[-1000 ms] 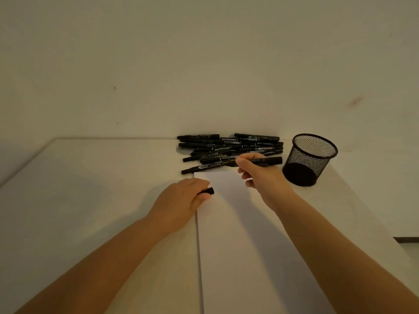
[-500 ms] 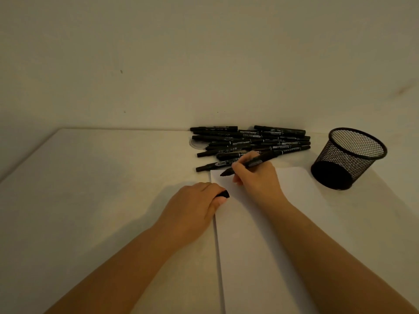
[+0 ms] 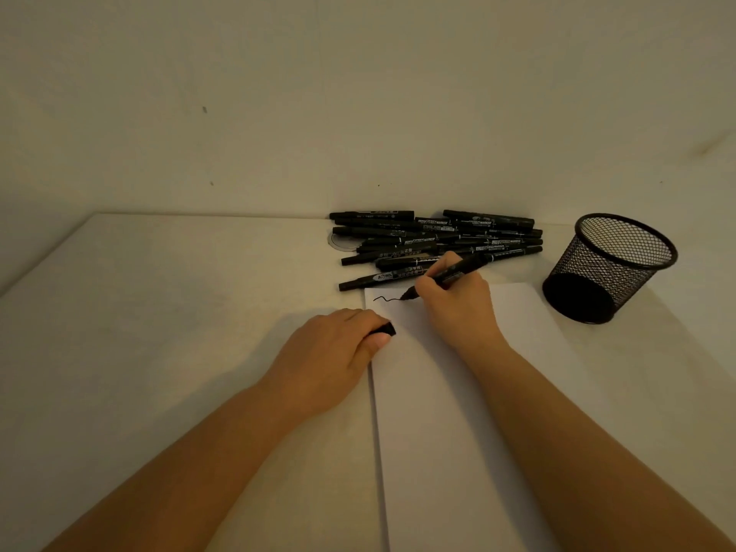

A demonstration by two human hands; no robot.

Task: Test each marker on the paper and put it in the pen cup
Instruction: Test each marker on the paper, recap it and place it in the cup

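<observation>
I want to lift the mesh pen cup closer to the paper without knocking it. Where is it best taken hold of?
Judging by its pose, take the pen cup by its upper rim from above or from its right: it stands upright with an open mouth, and the right hand and marker sit to its left.

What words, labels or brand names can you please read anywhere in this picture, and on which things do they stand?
"TWIN MARKER": white print on several barrels in the pile of black markers by the wall.
Smaller print beside it on those barrels: too small to read.
White label on the nearest black marker of the pile: blurred, unreadable.
Squiggle on the white paper sheet: a test line, no word.
Black mesh pen cup: no text.
</observation>
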